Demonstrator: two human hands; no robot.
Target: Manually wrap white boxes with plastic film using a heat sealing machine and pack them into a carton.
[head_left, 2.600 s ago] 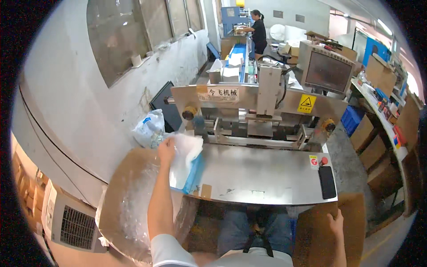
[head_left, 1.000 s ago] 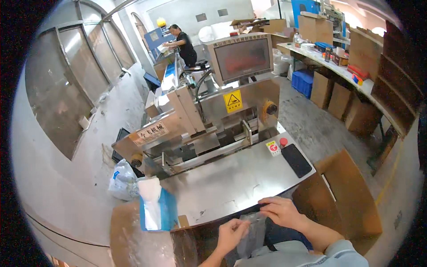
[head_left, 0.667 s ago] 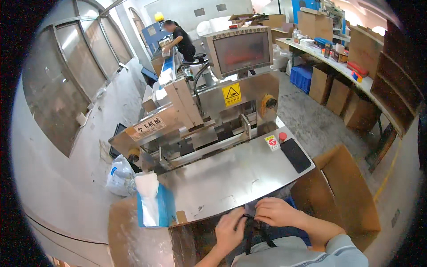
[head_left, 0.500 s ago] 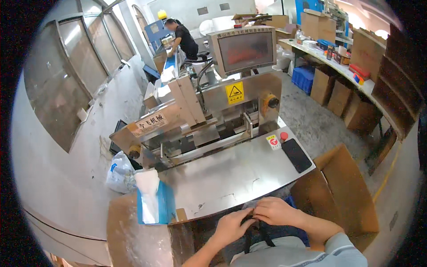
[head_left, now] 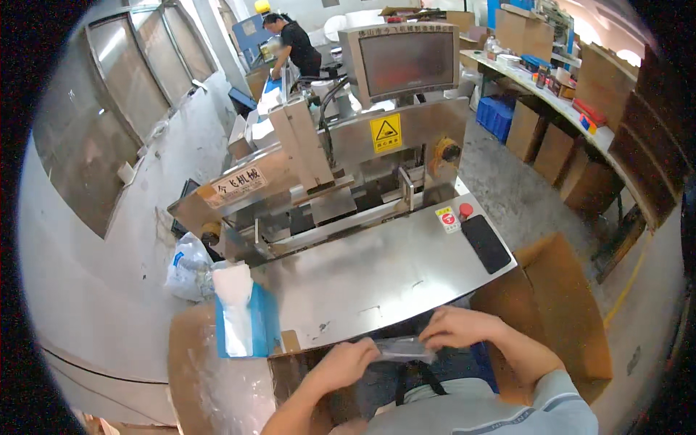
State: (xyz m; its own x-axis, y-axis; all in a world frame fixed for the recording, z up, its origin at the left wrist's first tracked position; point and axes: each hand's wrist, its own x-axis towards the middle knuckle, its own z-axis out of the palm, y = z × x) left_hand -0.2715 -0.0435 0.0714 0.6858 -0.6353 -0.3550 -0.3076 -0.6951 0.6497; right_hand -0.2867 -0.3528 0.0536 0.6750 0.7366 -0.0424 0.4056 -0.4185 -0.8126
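Observation:
A clear, shiny plastic bag or film (head_left: 403,350) is stretched between my two hands, just off the near edge of a steel machine top (head_left: 370,283). My left hand (head_left: 346,365) is closed on its left end, fingers pinched together. Its right end is pinched in my right hand (head_left: 458,330), which sits a little higher. What the plastic contains, if anything, is too unclear to tell. Beyond the steel top stands the machine's frame (head_left: 435,116), with a screen (head_left: 407,61) above it. A blue box (head_left: 265,319) with white sheets (head_left: 235,304) stands left of my left hand.
Open cardboard boxes flank me, one right (head_left: 554,312) and one left (head_left: 192,362) with clear plastic in it. A black phone (head_left: 486,243) and a red button (head_left: 465,209) are on the machine's right end. Another person (head_left: 299,49) works behind it. A cluttered table (head_left: 525,78) runs along the right.
My hands were close together and have moved apart, drawing the plastic out flat between them. The whole view has shifted slightly. The person behind has raised their head a little.

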